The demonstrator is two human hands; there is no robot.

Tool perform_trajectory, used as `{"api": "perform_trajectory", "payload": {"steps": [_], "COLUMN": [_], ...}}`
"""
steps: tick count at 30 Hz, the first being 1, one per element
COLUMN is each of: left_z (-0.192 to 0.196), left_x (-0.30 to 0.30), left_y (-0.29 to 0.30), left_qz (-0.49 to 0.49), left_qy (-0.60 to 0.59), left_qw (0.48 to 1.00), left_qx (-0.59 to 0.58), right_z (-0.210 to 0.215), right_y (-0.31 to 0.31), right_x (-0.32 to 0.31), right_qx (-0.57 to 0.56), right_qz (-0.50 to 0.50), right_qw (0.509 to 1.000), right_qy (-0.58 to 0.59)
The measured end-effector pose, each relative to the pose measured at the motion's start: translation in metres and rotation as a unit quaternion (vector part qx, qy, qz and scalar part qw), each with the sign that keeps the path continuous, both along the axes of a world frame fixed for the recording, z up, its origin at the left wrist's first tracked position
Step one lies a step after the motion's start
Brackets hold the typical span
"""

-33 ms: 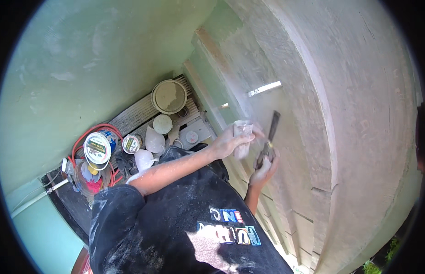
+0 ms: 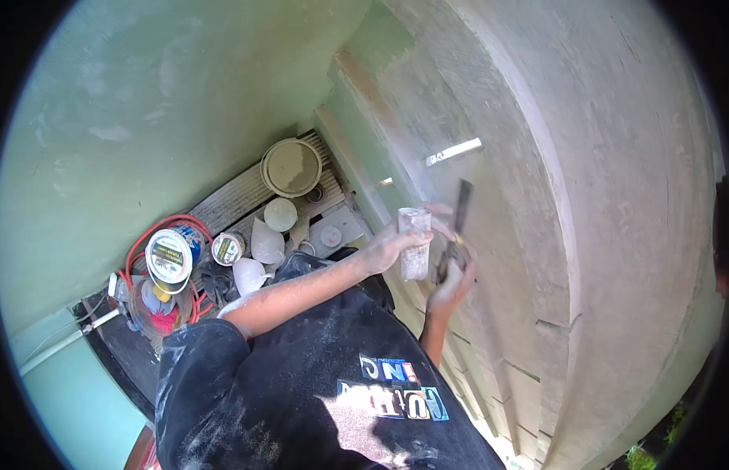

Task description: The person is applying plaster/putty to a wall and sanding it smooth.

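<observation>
My left hand (image 2: 386, 249) is closed around a dusty, whitish block-like piece (image 2: 415, 262), held upright with the thumb across its front. Whether it is a solid block or folded sheet cannot be made out. Just right of it, my right hand (image 2: 449, 291) grips a dark, narrow tool (image 2: 463, 205) with a yellowish band near its middle. The tool's long dark end points upward and is blurred, so its kind is unclear. Both hands are close together in front of the grey plastered wall (image 2: 498, 258), and white dust coats my left hand and forearm.
At the left, a dark platform holds a round bucket (image 2: 292, 168), a lidded white pail (image 2: 168, 257), a small tub (image 2: 228, 248), white scoop-like vessels (image 2: 267, 241), and a red hose (image 2: 145, 244). A bright slot (image 2: 454, 152) pierces the ridged wall; a green wall (image 2: 161, 102) stands left.
The dark tool's upper end has shifted slightly left and up. The whitish piece in my left hand has turned a little and now shows more clearly.
</observation>
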State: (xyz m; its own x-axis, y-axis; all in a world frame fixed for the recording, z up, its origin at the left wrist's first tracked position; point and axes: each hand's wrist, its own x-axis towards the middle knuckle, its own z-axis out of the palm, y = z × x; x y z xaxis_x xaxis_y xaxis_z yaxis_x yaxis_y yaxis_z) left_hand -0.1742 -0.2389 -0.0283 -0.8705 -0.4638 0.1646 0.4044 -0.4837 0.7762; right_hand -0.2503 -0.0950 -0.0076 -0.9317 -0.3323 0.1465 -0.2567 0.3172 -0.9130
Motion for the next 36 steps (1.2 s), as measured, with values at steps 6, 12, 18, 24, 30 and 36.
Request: {"api": "perform_trajectory", "payload": {"steps": [6,12,18,24,30,36], "left_z": [-0.007,-0.011,-0.047,-0.002,0.005,0.011], "left_x": [0.023,0.043,0.046,0.051,0.04,0.031], "left_y": [-0.024,-0.036,-0.015,-0.031,-0.032,-0.022], "left_qz": [0.04,0.213,0.288,0.229,0.262,0.281], "left_qy": [-0.014,-0.221,-0.233,-0.247,-0.202,-0.189], "left_qw": [0.966,0.952,0.91,0.941,0.941,0.941], "left_qx": [0.256,0.017,-0.187,-0.035,0.067,0.008], "right_z": [0.021,0.024,0.004,0.018,0.0,-0.012], "right_y": [-0.061,-0.072,-0.088,-0.098,-0.099,-0.101], "right_x": [0.017,0.035,0.03,0.006,0.013,0.027], "right_qx": [0.071,0.115,0.094,0.081,0.052,-0.209], "right_qz": [0.277,0.354,0.366,0.374,0.256,0.179], "right_qw": [0.958,0.914,0.916,0.917,0.952,0.923], "right_qy": [0.009,0.161,0.135,0.113,0.158,-0.269]}}
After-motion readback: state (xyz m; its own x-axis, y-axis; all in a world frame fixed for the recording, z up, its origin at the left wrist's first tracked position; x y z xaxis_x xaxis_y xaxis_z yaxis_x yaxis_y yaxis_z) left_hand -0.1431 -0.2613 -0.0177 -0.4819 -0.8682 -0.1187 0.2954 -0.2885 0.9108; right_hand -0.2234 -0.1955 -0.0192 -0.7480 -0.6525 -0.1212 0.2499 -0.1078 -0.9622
